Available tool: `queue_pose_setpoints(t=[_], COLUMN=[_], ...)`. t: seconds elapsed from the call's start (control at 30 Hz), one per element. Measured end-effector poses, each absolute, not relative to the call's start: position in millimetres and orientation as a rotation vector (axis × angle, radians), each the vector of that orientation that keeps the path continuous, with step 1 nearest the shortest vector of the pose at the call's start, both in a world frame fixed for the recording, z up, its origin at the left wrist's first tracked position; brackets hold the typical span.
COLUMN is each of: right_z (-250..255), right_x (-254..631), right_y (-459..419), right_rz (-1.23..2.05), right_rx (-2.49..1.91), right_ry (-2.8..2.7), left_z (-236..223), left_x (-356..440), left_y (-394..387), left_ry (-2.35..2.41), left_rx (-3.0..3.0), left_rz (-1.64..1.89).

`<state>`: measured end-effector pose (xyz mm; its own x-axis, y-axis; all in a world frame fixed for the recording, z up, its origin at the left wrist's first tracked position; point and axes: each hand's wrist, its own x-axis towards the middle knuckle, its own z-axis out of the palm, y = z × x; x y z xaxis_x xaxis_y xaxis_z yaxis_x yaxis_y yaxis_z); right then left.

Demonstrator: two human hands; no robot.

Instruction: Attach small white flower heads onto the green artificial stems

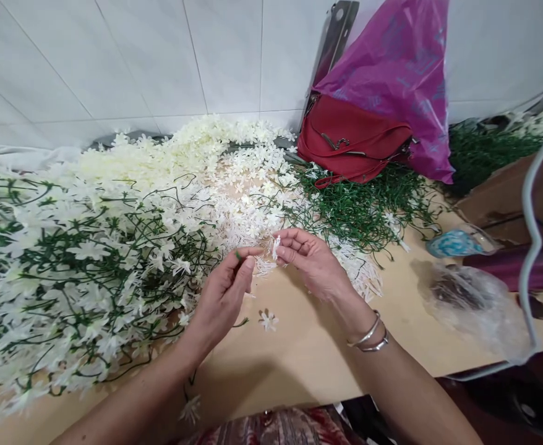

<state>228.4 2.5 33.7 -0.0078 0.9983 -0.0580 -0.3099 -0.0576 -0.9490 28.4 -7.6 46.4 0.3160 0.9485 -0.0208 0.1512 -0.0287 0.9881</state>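
My left hand [222, 300] is closed in a pinch on a thin green artificial stem [237, 254], whose tip shows at the fingers. Below that wrist hang a bit of green stem and a white flower [190, 409]; I cannot tell if they belong to the same piece. Facing it, my right hand [315, 266] pinches a small white stamen piece [276, 247] between thumb and forefinger. The two hands are close together but apart. A loose white blossom [268, 320] lies on the table [271, 364] between the wrists.
Finished-looking white flowers on green stems [90, 259] heap up at left. Cream blossoms [197, 142] lie along the tiled wall. Bare green stems [364, 207] and white stamens [367, 278] spread at right. A red handbag [350, 139], purple bag [401, 74], clear plastic bag [480, 309] and white cable [529, 216] stand nearby.
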Motion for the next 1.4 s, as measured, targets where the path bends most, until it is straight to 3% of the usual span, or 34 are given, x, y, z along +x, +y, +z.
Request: queue_pose_setpoints(t=[0.4, 1.03, 1.3, 1.4], right_z=[36.8, 29.8, 33.6, 38.0], right_x=[222.1, 228.2, 232.2, 225.8], right_y=[-4.0, 2.2, -0.7, -4.7], right_rz=[1.229, 1.209, 0.614, 0.655], right_rx=[-1.107, -1.054, -1.251, -1.216], right_ry=[-1.188, -0.994, -1.326, -1.441], left_z=[44.9, 28.6, 28.3, 28.2], left_x=[43.6, 45.6, 44.5, 45.0], left_y=[6.6, -4.8, -4.9, -4.7], left_ry=[1.063, 0.985, 1.019, 0.997], left_rx=[1.214, 1.141, 1.111, 1.084], left_rz=[1.251, 1.094, 1.115, 1.146])
